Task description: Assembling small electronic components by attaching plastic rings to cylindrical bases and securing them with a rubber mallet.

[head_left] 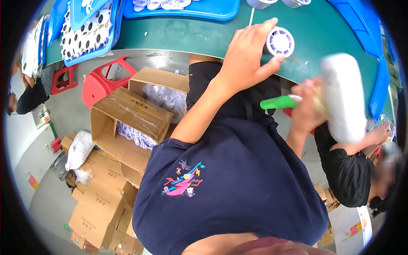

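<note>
On the green table, my left hand (250,59) steadies a round white plastic part (280,41) with a spoked top. Its thumb and forefinger reach around the near and far sides of the part. To the right, my right hand (307,106) is closed on a mallet (345,97). The mallet has a bulky white head and a green handle end (278,102). Motion blurs the hand and the head, which is raised apart from the spoked part.
Two similar white cups (261,3) stand at the table's far edge. Blue trays (182,15) hold white parts at the back and left. A blue rim (378,91) borders the right. Open cartons (131,111) and a red stool (102,83) are at left; a co-worker (346,170) sits right.
</note>
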The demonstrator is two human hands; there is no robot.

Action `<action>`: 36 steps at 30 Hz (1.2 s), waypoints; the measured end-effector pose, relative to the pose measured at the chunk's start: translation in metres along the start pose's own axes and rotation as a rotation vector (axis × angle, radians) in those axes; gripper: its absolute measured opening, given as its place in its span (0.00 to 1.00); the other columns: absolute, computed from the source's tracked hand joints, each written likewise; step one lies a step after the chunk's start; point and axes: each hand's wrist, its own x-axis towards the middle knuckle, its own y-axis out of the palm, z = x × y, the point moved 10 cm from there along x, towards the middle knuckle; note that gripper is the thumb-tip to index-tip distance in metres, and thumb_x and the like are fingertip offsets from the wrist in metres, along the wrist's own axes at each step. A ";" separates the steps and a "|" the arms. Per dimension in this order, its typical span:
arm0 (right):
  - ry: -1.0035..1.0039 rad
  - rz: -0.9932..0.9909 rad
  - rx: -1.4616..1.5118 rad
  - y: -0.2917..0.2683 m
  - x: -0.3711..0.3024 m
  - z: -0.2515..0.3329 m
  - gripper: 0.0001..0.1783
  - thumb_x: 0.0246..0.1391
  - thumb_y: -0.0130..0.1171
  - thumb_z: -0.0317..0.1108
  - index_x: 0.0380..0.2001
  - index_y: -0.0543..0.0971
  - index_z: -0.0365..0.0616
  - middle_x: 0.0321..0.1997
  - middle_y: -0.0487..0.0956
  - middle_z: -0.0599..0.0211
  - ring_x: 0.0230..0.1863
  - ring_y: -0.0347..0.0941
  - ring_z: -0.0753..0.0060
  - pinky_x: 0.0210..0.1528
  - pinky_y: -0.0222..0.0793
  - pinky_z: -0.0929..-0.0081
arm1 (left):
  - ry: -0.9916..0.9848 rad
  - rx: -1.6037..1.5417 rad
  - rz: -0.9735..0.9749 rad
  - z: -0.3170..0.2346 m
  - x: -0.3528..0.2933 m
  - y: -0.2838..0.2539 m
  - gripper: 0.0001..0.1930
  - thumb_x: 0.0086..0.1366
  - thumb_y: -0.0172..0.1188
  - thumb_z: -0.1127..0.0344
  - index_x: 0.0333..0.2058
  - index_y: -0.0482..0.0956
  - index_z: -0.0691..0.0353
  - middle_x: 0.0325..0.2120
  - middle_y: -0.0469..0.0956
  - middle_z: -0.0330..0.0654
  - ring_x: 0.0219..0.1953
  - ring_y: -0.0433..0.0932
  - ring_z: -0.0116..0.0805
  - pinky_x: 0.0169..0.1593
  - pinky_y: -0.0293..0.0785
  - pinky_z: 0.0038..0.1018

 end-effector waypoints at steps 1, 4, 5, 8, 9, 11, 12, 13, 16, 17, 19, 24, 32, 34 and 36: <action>0.049 -0.038 -0.326 0.005 -0.001 -0.021 0.05 0.62 0.68 0.29 0.34 0.81 0.41 0.28 0.79 0.72 0.27 0.72 0.85 0.29 0.68 0.81 | -0.012 0.041 0.034 0.002 -0.003 0.002 0.40 0.61 0.73 0.58 0.68 0.66 0.65 0.54 0.78 0.54 0.53 0.78 0.54 0.61 0.71 0.43; 0.176 0.047 -0.159 0.008 0.009 -0.016 0.05 0.59 0.68 0.25 0.35 0.80 0.38 0.24 0.79 0.68 0.20 0.74 0.80 0.22 0.67 0.80 | -0.022 0.032 0.003 0.002 0.002 0.003 0.38 0.62 0.71 0.58 0.68 0.66 0.64 0.55 0.77 0.55 0.54 0.78 0.56 0.61 0.71 0.43; 0.152 0.001 -0.157 -0.001 0.010 -0.004 0.05 0.59 0.67 0.24 0.35 0.80 0.37 0.23 0.79 0.68 0.19 0.74 0.79 0.21 0.66 0.80 | -0.065 -0.008 -0.004 0.002 0.000 0.001 0.37 0.64 0.69 0.58 0.68 0.67 0.64 0.56 0.77 0.55 0.54 0.78 0.57 0.61 0.71 0.43; -0.002 0.051 0.090 -0.004 0.006 0.023 0.04 0.63 0.64 0.26 0.34 0.79 0.39 0.25 0.78 0.69 0.22 0.72 0.83 0.24 0.67 0.82 | -0.023 0.017 0.024 -0.001 -0.002 0.002 0.37 0.65 0.69 0.59 0.69 0.66 0.63 0.54 0.77 0.54 0.54 0.78 0.55 0.61 0.70 0.43; -0.040 0.068 0.172 0.002 0.006 0.026 0.05 0.64 0.64 0.27 0.34 0.79 0.39 0.25 0.78 0.70 0.24 0.72 0.83 0.25 0.68 0.82 | 0.008 0.033 0.018 -0.001 -0.002 0.002 0.38 0.64 0.70 0.59 0.69 0.66 0.62 0.54 0.77 0.54 0.53 0.78 0.54 0.60 0.70 0.43; 0.023 -0.037 -0.428 -0.001 0.002 -0.038 0.09 0.60 0.68 0.31 0.40 0.80 0.40 0.27 0.80 0.71 0.26 0.73 0.84 0.28 0.70 0.81 | -0.012 0.035 0.007 0.000 -0.002 0.001 0.38 0.65 0.69 0.57 0.69 0.65 0.64 0.54 0.77 0.55 0.54 0.77 0.54 0.60 0.70 0.42; -0.051 0.040 -0.335 0.029 0.012 -0.029 0.04 0.60 0.63 0.22 0.33 0.78 0.41 0.23 0.78 0.69 0.19 0.71 0.81 0.22 0.65 0.79 | -0.018 0.035 0.000 0.003 -0.001 0.002 0.38 0.65 0.69 0.57 0.69 0.65 0.65 0.54 0.77 0.55 0.54 0.77 0.55 0.60 0.70 0.42; 0.265 0.004 -0.109 0.019 0.006 -0.035 0.04 0.60 0.63 0.22 0.33 0.77 0.39 0.20 0.76 0.69 0.17 0.70 0.79 0.21 0.64 0.79 | -0.031 0.056 0.042 0.004 -0.002 0.006 0.39 0.64 0.70 0.57 0.69 0.65 0.66 0.54 0.77 0.54 0.54 0.77 0.55 0.60 0.70 0.42; 0.145 -0.026 -0.122 0.000 0.015 0.009 0.03 0.59 0.61 0.20 0.33 0.76 0.37 0.19 0.74 0.67 0.15 0.68 0.78 0.19 0.63 0.78 | 0.005 0.064 0.027 0.000 -0.001 0.003 0.40 0.63 0.71 0.57 0.69 0.64 0.66 0.54 0.77 0.53 0.54 0.78 0.54 0.59 0.71 0.42; 0.072 -0.038 -0.085 -0.001 0.015 0.027 0.03 0.59 0.59 0.20 0.33 0.75 0.37 0.19 0.73 0.67 0.15 0.67 0.78 0.19 0.62 0.78 | 0.002 0.021 -0.002 0.000 0.004 0.001 0.40 0.63 0.70 0.54 0.68 0.65 0.67 0.56 0.76 0.55 0.57 0.76 0.53 0.61 0.69 0.44; -0.023 -0.002 -0.019 -0.003 0.008 0.041 0.03 0.61 0.59 0.21 0.33 0.76 0.38 0.20 0.74 0.67 0.16 0.68 0.79 0.19 0.62 0.79 | -0.028 0.023 0.014 0.000 0.000 0.002 0.39 0.63 0.70 0.54 0.68 0.65 0.67 0.56 0.76 0.55 0.57 0.76 0.53 0.61 0.69 0.44; 0.019 0.052 -0.271 0.027 0.008 -0.011 0.06 0.59 0.66 0.21 0.38 0.79 0.38 0.22 0.75 0.69 0.19 0.71 0.80 0.21 0.65 0.80 | 0.007 0.056 -0.008 0.006 -0.002 0.004 0.41 0.62 0.72 0.53 0.68 0.65 0.66 0.52 0.77 0.53 0.54 0.77 0.53 0.60 0.69 0.44; 0.216 -0.073 -0.251 0.009 -0.014 0.001 0.08 0.62 0.66 0.30 0.41 0.81 0.37 0.30 0.80 0.70 0.27 0.75 0.82 0.30 0.71 0.79 | -0.019 0.048 0.007 0.003 -0.003 0.002 0.42 0.61 0.74 0.53 0.68 0.65 0.65 0.51 0.79 0.52 0.52 0.78 0.52 0.58 0.72 0.42; 0.124 0.006 -0.222 0.013 -0.002 -0.053 0.13 0.58 0.69 0.27 0.44 0.80 0.34 0.30 0.80 0.69 0.27 0.74 0.82 0.29 0.72 0.76 | -0.011 0.062 -0.022 -0.001 0.000 0.000 0.42 0.61 0.74 0.53 0.68 0.66 0.65 0.51 0.79 0.52 0.52 0.78 0.52 0.57 0.72 0.42; 0.217 -0.004 -0.209 0.010 -0.001 -0.027 0.13 0.56 0.70 0.25 0.44 0.80 0.34 0.30 0.80 0.69 0.22 0.72 0.82 0.24 0.68 0.78 | -0.046 0.056 0.014 0.004 -0.003 0.003 0.43 0.60 0.75 0.53 0.68 0.65 0.65 0.51 0.79 0.52 0.52 0.78 0.52 0.57 0.72 0.42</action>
